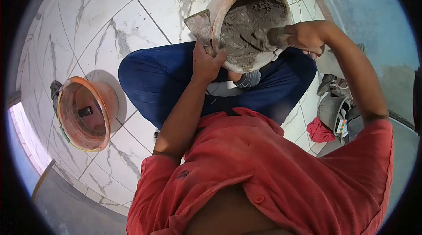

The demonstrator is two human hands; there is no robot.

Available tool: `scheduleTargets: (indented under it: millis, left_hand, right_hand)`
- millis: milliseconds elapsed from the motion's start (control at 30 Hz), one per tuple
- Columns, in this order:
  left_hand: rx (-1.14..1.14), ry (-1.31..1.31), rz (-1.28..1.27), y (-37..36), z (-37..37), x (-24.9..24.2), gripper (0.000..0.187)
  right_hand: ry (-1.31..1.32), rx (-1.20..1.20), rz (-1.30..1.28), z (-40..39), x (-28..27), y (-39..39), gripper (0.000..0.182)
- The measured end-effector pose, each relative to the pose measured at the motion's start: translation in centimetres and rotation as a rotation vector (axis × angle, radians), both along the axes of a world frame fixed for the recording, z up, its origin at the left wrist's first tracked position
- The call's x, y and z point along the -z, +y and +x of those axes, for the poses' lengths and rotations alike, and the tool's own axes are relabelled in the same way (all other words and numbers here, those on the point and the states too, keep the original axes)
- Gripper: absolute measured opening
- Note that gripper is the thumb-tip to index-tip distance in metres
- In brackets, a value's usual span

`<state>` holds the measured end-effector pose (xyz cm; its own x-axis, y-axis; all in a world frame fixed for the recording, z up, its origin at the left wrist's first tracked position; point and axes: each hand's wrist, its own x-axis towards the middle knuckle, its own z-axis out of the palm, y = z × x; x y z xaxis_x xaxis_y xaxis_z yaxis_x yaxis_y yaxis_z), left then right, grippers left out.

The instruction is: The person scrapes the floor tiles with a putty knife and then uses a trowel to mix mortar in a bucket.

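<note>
A bucket of wet grey mortar is tilted towards me between my bent legs. My left hand is closed at the bucket's left rim, gripping a mortar-stained trowel whose flat, angular blade points up along the outside. At the right side of the opening, my right hand is closed around a mortar-coated tool, its end against the mortar. Mortar and fingers hide the exact shape of that tool.
An orange-stained bucket stands on the marbled tile floor at left, with a small dark object inside. At right lie a grey bucket on its side, a red cloth and shoes, near the wall.
</note>
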<state>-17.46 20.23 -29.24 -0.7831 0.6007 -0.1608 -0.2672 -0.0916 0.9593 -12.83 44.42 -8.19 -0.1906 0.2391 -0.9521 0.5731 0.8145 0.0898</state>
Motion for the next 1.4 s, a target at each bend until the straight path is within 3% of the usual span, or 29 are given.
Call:
scheduleTargets:
  millis: [33, 100, 167, 233, 267, 367, 433, 500, 533, 600, 633, 700, 733, 767, 833, 867, 967, 1000, 1033, 1100, 1133, 1200, 1300, 1333, 1367, 1400]
  left_hand:
    - [-0.002, -0.004, 0.001, -0.1, 0.0, -0.2, 0.057]
    - [0.026, 0.079, -0.097, -0.1, -0.1, -1.3, 0.057]
    - [0.008, 0.071, -0.012, 0.3, 0.2, -0.2, 0.058]
    - [-0.020, 0.059, 0.066, 0.4, 0.2, 0.2, 0.058]
    - [-0.024, 0.073, 0.057, 0.3, 0.3, 0.1, 0.057]
    - [0.002, 0.040, 0.014, 0.1, 0.8, -0.1, 0.057]
    - [0.050, 0.016, 0.002, 0.2, 0.7, -0.6, 0.056]
    - [0.007, 0.066, -0.013, 0.2, 0.5, -1.1, 0.056]
    - [0.010, 0.065, -0.012, 0.2, 0.6, -0.9, 0.056]
    - [-0.038, -0.004, 0.126, 0.3, 0.9, -0.3, 0.054]
    - [-0.041, -0.007, 0.126, 0.2, 0.9, -0.1, 0.054]
    - [-0.041, 0.049, 0.050, 0.3, 0.8, -0.1, 0.053]
    - [-0.039, 0.044, 0.054, 0.3, 0.8, -0.2, 0.053]
    - [0.015, 0.064, 0.035, 0.2, 0.7, -0.2, 0.058]
    - [0.065, 0.090, 0.017, 0.3, 0.4, -0.4, 0.063]
    - [0.068, 0.066, 0.010, 0.2, 0.5, -0.4, 0.063]
    - [0.052, 0.057, -0.003, -0.1, 1.1, -0.6, 0.059]
    - [0.036, 0.089, 0.004, 0.0, 1.1, -0.6, 0.056]
    - [0.036, 0.087, 0.005, 0.0, 1.1, -0.6, 0.056]
    - [-0.002, 0.172, 0.007, 0.2, 0.9, -0.6, 0.056]
    - [-0.002, 0.170, 0.009, 0.4, 0.8, -0.6, 0.056]
    - [-0.058, 0.184, 0.050, 0.5, 0.7, -0.5, 0.055]
    - [-0.009, 0.153, 0.047, 0.6, 0.9, -0.4, 0.055]
    - [-0.006, 0.154, 0.048, 0.5, 0.9, -0.4, 0.055]
    - [-0.003, 0.159, 0.038, 0.5, 0.8, -0.4, 0.055]
    - [-0.003, 0.158, 0.025, 0.4, 0.9, -0.4, 0.055]
  right_hand:
    - [-0.004, -0.002, 0.001, 0.2, 0.6, 1.4, 0.043]
    - [0.298, -0.213, -0.214, 0.2, 1.5, 2.3, 0.042]
    - [0.336, -0.345, -0.136, 0.2, 4.1, 3.0, 0.042]
    - [0.256, -0.713, 0.153, 0.5, 10.0, 4.5, 0.064]
    - [0.255, -0.720, 0.150, 0.4, 10.6, 4.4, 0.064]
    - [-0.121, -1.090, -0.069, 1.8, 11.4, 3.8, 0.041]
    - [-0.155, -1.105, -0.083, 1.0, 7.2, 1.1, 0.049]
    - [-0.167, -0.307, 0.041, 0.0, 4.8, 0.5, 0.049]
    - [-0.167, -0.304, 0.041, -0.6, 3.7, 0.2, 0.049]
    - [-0.261, 0.050, 0.133, -2.0, 1.5, -0.1, 0.048]
    - [-0.264, 0.047, 0.134, -2.5, 0.7, -0.4, 0.048]
    - [-0.195, -0.222, 0.135, -2.9, -0.4, -0.9, 0.044]
    - [-0.086, -0.891, -0.069, -0.8, 2.8, 3.2, 0.043]
    - [-0.091, -0.886, -0.069, 0.2, 4.7, 3.2, 0.043]
    - [0.174, -1.008, -0.121, 0.3, 6.9, 2.6, 0.043]
    - [-0.095, -0.089, 0.124, -2.9, 2.0, -4.4, 0.046]
    - [-0.024, -0.286, 0.065, -0.6, 4.7, -2.0, 0.047]
    - [-0.049, -0.760, -0.042, -0.8, 4.9, -0.8, 0.045]
    - [-0.052, -0.760, -0.042, -0.6, 4.6, 0.1, 0.045]
    - [-0.159, -0.375, 0.269, -2.8, 0.4, -2.1, 0.043]
    - [-0.162, -0.376, 0.271, -3.1, 0.3, -1.4, 0.043]
    - [-0.180, -0.567, 0.266, -4.0, 0.1, -0.4, 0.038]
    - [-0.014, -0.448, 0.330, -5.0, -0.5, -2.9, 0.033]
    - [0.036, -0.621, 0.164, -3.8, 2.3, 0.1, 0.030]
    - [0.038, -0.624, 0.167, -2.1, 5.2, 2.4, 0.030]
    - [0.039, -0.848, 0.053, -0.4, 8.1, 4.3, 0.031]
